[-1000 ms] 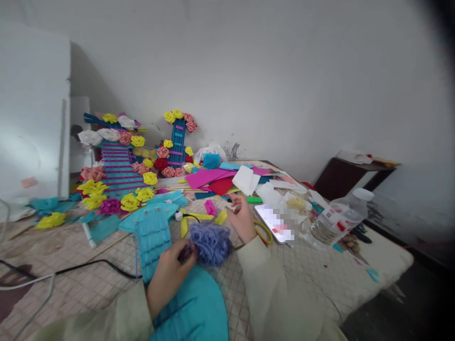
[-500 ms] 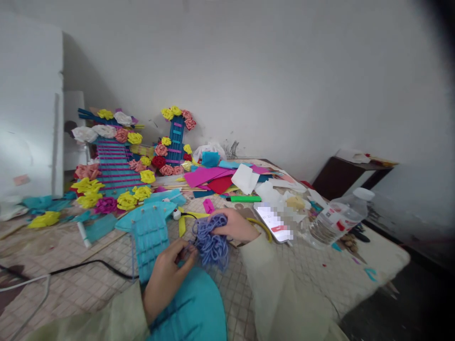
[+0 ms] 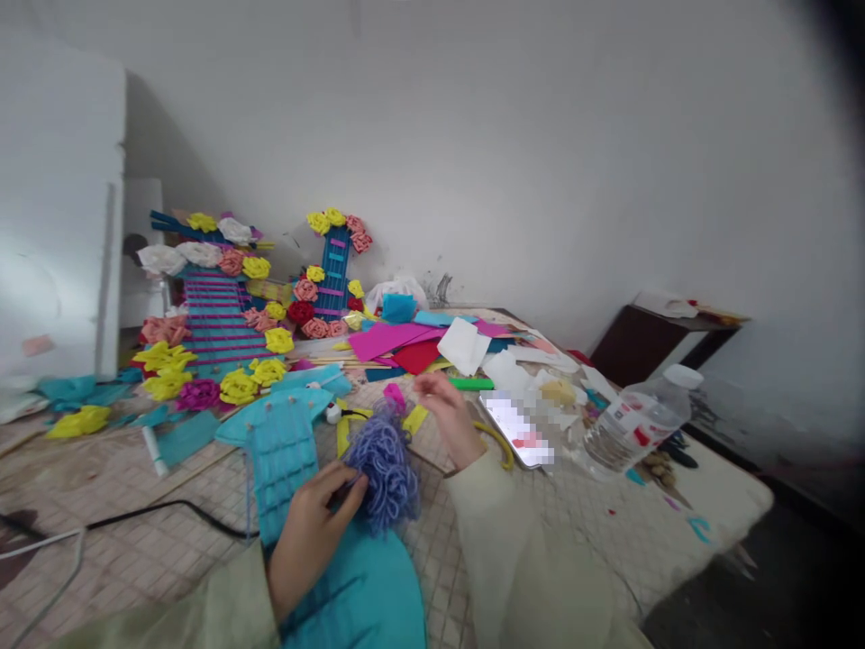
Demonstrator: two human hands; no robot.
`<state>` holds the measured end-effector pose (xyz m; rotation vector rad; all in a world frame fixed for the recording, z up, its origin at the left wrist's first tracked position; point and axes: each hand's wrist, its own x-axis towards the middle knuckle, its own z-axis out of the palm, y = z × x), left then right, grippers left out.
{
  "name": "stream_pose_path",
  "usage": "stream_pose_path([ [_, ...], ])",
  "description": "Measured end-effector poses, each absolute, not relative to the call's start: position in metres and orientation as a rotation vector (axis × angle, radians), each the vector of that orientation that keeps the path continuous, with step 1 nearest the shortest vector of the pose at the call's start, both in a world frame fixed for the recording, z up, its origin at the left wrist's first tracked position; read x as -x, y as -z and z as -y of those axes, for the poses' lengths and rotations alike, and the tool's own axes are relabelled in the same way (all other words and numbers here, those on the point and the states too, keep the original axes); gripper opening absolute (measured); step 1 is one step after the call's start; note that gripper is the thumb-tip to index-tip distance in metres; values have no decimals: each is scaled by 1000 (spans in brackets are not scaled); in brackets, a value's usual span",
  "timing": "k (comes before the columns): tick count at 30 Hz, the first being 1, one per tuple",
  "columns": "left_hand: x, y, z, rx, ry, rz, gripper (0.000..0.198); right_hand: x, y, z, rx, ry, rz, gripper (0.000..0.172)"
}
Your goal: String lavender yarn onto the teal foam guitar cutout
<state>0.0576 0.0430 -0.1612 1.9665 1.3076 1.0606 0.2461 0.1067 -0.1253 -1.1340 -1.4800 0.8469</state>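
Note:
A tangled bundle of purple-blue yarn [image 3: 385, 473] lies at the middle of the table, beside a turquoise guitar-shaped craft piece [image 3: 368, 586] with cords across it. My left hand [image 3: 317, 532] rests over the craft piece, thumb and fingers pinched on the yarn's left edge. Up and to the right of the bundle is my right hand [image 3: 450, 419], raised, its fingers curled loosely and apart from the yarn; nothing shows in it. A thin strand hangs at the left side of the craft's neck.
Flower-trimmed craft pieces [image 3: 220, 315] stand at the back left. Coloured paper [image 3: 388, 338], a green marker [image 3: 471, 384] and a lit phone [image 3: 517, 431] lie beyond my right hand. A plastic bottle [image 3: 632, 428] leans at the right; a black cable [image 3: 182, 505] crosses the left.
My right hand has let go of the yarn and moved up and away from it. The bundle has shifted slightly left and sits against my left fingers.

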Motion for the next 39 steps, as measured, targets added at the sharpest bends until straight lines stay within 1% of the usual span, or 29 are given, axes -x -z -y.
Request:
stream_pose_path([
  [3, -59, 162, -42, -1987, -1048, -1279, 26, -231, 115, -94, 1013, -924, 1824, 23],
  [7, -59, 162, -41, -2011, -1014, -1250, 22, -225, 122, -88, 989, -1030, 2137, 30],
  [9, -59, 162, -41, -2018, -1000, -1242, 20, -229, 130, -92, 1041, -1047, 2193, 28],
  [12, -60, 159, -40, -2014, -1006, -1254, 20, -233, 139, -96, 1187, -949, 2158, 19],
  [14, -60, 157, -40, -2007, -1018, -1266, 21, -233, 140, -98, 1292, -795, 2041, 13],
  [15, -59, 157, -39, -2003, -1029, -1273, 22, -233, 139, -98, 1333, -709, 1963, 13],
  [17, -58, 156, -39, -1991, -1061, -1288, 23, -234, 136, -100, 1383, -567, 1802, 20],
  [19, -56, 156, -40, -1972, -1103, -1301, 24, -238, 134, -103, 1396, -508, 1676, 28],
  [21, -55, 156, -41, -1949, -1140, -1306, 24, -242, 134, -109, 1393, -546, 1602, 30],
  [25, -53, 158, -42, -1900, -1193, -1303, 25, -247, 140, -114, 1345, -770, 1564, 35],
  [29, -51, 159, -43, -1851, -1229, -1324, 26, -257, 131, -104, 1151, -1102, 1752, 31],
  [31, -52, 160, -43, -1845, -1224, -1332, 26, -264, 120, -97, 1020, -1232, 1875, 39],
  [33, -53, 162, -44, -1852, -1209, -1329, 25, -265, 109, -92, 951, -1237, 1923, 49],
  [34, -54, 162, -45, -1859, -1200, -1324, 24, -263, 105, -91, 940, -1193, 1925, 49],
  [37, -56, 164, -47, -1894, -1173, -1293, 22, -247, 102, -89, 921, -1076, 1980, 41],
  [39, -56, 164, -47, -1914, -1169, -1276, 21, -235, 107, -91, 889, -1107, 2090, 36],
])
